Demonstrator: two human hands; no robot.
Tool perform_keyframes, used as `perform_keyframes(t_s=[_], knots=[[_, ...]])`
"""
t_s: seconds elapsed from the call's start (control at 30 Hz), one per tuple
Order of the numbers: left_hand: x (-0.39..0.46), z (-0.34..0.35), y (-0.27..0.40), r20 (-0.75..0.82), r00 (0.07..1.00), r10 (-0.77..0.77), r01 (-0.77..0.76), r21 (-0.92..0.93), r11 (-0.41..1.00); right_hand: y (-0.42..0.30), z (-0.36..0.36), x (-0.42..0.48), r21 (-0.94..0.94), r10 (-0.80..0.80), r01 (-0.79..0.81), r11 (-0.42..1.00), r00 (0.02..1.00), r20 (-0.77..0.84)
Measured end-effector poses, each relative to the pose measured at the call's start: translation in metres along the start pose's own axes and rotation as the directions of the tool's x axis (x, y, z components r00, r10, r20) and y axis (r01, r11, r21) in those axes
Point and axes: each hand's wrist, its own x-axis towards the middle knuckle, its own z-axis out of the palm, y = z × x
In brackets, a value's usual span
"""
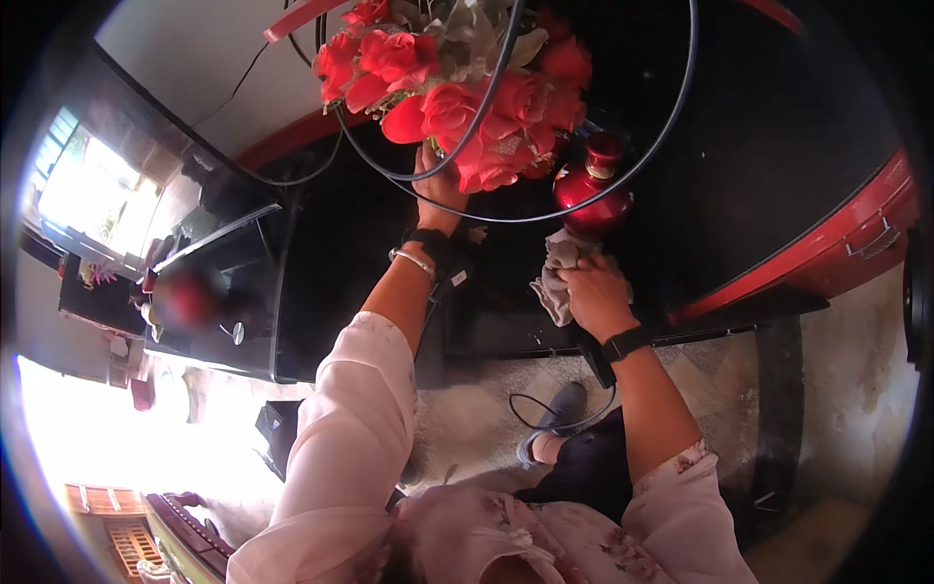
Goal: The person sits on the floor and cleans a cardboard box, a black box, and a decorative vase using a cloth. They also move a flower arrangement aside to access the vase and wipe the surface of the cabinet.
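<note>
My left hand (440,184) reaches in under a bunch of red artificial roses (467,109); the blooms hide its fingers, so its grip does not show. My right hand (598,292) holds a crumpled grey cloth (559,274) on the glossy black tabletop (503,299), close to the front edge. Just beyond the cloth is a shiny red bottle (595,193) with a gold-coloured band at its neck, to the right of the roses.
A black cable (675,109) loops over the flowers and bottle. A red drawer front with a metal handle (872,241) is on the right. Patterned floor tiles (467,416) lie below. A glossy black surface (219,350) stands at the left.
</note>
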Motion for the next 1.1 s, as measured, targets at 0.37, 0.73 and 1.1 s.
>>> perform_keyframes(t_s=[0.37,0.73,1.1], knots=[[0.025,0.022,-0.02,0.215,0.976,0.044,-0.082,0.171,0.982,0.003,0.016,-0.004,0.065,0.041,-0.04,0.997,0.999,-0.015],[0.018,0.015,-0.001,0.261,0.965,-0.034,0.006,0.109,0.994,-0.001,0.01,0.0,0.027,0.057,-0.058,0.998,0.997,0.046],[0.033,-0.026,-0.009,0.357,0.923,-0.141,0.169,-0.047,0.985,0.0,0.024,-0.005,0.043,0.071,-0.068,0.997,0.994,-0.087]])
